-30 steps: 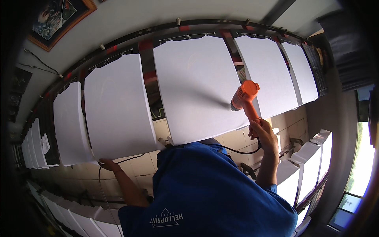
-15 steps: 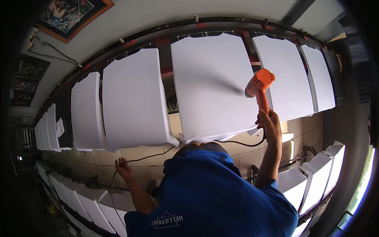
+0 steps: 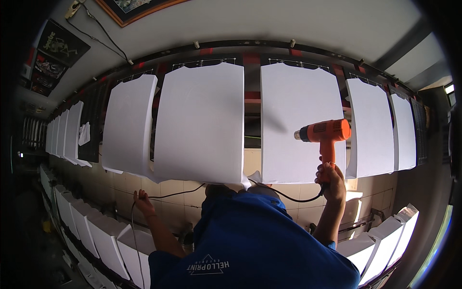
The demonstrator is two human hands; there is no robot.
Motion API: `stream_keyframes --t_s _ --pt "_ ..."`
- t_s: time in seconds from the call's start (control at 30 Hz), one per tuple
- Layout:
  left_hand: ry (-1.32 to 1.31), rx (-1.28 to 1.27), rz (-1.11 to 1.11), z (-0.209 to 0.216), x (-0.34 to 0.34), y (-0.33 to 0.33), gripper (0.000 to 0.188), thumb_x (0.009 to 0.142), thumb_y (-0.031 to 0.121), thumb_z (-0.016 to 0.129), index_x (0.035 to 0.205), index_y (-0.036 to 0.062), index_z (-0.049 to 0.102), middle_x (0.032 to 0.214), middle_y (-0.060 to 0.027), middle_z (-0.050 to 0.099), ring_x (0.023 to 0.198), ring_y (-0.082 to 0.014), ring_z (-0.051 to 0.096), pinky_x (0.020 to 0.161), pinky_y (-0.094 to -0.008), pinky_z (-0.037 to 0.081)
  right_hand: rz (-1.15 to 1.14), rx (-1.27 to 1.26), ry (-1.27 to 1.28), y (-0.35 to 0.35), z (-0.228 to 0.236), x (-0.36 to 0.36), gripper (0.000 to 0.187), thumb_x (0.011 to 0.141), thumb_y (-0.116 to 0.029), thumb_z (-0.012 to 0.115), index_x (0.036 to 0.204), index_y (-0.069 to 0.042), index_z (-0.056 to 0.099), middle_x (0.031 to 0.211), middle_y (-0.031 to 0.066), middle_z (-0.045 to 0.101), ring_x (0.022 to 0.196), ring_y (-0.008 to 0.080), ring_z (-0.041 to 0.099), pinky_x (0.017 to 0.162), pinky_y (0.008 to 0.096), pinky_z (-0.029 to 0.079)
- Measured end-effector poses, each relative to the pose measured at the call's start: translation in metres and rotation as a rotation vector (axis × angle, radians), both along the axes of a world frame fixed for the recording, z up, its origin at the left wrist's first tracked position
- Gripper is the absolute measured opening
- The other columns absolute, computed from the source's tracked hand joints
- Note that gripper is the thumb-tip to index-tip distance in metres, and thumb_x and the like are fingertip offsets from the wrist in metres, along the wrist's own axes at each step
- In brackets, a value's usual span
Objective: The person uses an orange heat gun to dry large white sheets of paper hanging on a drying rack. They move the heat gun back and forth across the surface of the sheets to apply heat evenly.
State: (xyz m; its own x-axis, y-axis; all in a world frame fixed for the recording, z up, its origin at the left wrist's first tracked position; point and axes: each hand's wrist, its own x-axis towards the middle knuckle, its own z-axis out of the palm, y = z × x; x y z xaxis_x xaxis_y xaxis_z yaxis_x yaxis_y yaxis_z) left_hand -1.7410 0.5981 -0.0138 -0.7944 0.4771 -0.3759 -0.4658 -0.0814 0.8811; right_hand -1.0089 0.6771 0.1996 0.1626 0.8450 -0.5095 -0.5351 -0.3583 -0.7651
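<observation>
My right hand (image 3: 332, 180) grips the handle of an orange heat gun (image 3: 332, 130). The gun's dark nozzle points left, above a white cloth-covered board (image 3: 298, 96), and its shadow falls on the cloth. From the handle's base a black cable (image 3: 298, 199) loops down past my body. My left hand (image 3: 144, 202), low on the left and away from the boards, has its fingers closed around the same cable. Left of the gun's board, across a narrow gap, lies another white-covered board (image 3: 199, 120).
More white-covered boards (image 3: 129, 123) line a dark rail (image 3: 231, 44) along the wall. Another row of white boards (image 3: 108, 241) stands behind me on both sides. Tiled floor (image 3: 183, 200) shows between the rows. A power strip and cord (image 3: 72, 9) hang on the wall.
The boards have shifted rightward and lower in my view. The heat gun has turned so its nozzle points more squarely left, over the same board. My left hand still holds the cable.
</observation>
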Motion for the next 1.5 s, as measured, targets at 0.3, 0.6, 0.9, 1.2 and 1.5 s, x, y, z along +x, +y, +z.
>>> stream_keyframes --t_s 0.3,0.6,0.9,1.2,1.5 --pt "0.284 -0.256 0.121 -0.025 -0.148 0.116 0.064 0.098 0.046 0.043 0.140 -0.0004 0.034 0.130 -0.0184 0.048 0.115 -0.0293 0.051 0.099 -0.0386 0.042 0.259 -0.037 0.178 0.083 0.008 -0.252 0.043 0.090 -0.024 0.062 0.123 0.001 0.049 0.084 0.0052 0.055 0.072 0.0133 0.057 0.061 0.0265 0.047" --pt "0.284 -0.307 0.160 -0.025 -0.154 0.164 0.064 0.096 0.048 0.046 0.137 -0.0003 0.036 0.132 -0.0213 0.048 0.112 -0.0344 0.055 0.093 -0.0458 0.050 0.334 0.132 -0.401 0.242 0.049 -0.326 0.037 0.092 -0.037 0.060 0.099 -0.001 0.058 0.070 0.0015 0.054 0.061 0.0108 0.055 0.055 0.0256 0.044" --pt "0.770 -0.594 -0.178 -0.097 -0.213 0.157 0.047 0.098 0.038 0.040 0.111 -0.0030 0.057 0.108 -0.0161 0.062 0.093 -0.0287 0.062 0.081 -0.0389 0.052 0.323 0.086 -0.496 0.289 0.005 -0.343 0.030 0.090 -0.032 0.062 0.092 -0.002 0.058 0.070 0.0012 0.053 0.062 0.0104 0.054 0.056 0.0253 0.045" --pt "0.428 -0.525 0.013 -0.061 -0.181 0.163 0.059 0.101 0.046 0.033 0.128 -0.0038 0.050 0.125 -0.0173 0.057 0.104 -0.0314 0.059 0.091 -0.0430 0.050 0.352 0.066 -0.522 0.301 -0.002 -0.339 0.030 0.091 -0.032 0.061 0.091 -0.002 0.058 0.071 0.0013 0.055 0.062 0.0104 0.056 0.055 0.0256 0.046" --pt "0.287 -0.344 0.033 -0.045 -0.172 0.167 0.053 0.103 0.041 0.028 0.126 -0.0036 0.046 0.120 -0.0192 0.056 0.098 -0.0329 0.060 0.085 -0.0433 0.054 0.373 0.014 -0.652 0.289 0.004 -0.329 0.028 0.091 -0.029 0.059 0.087 -0.002 0.057 0.069 0.0007 0.055 0.062 0.0106 0.057 0.057 0.0263 0.047"
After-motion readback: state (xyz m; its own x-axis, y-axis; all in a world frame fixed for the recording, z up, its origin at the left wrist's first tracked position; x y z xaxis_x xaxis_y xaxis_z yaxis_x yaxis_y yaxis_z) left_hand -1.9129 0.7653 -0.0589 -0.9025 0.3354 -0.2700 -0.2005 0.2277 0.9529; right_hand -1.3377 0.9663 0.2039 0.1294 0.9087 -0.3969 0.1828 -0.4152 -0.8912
